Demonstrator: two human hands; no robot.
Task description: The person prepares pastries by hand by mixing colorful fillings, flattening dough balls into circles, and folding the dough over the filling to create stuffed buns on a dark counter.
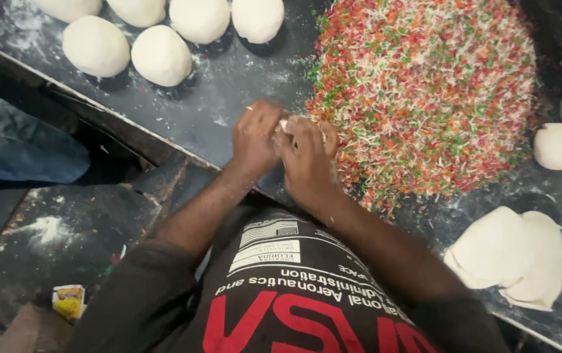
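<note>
Pinched between both hands at the near edge of the filling heap, a small piece of dough (283, 124) is only glimpsed, so its shape cannot be made out. The left hand (255, 138), ringed, is curled shut on it, and the right hand (307, 157) is closed over it too. Just beside them the red, green and white shredded filling (425, 91) is heaped on the dark floured worktop (229, 91). Dough balls (161, 55) are lined up beyond, flattened rounds (510, 252) stacked well apart.

Dark printed t-shirt, bare forearms, ring (249, 108) on left hand (255, 137).
</note>
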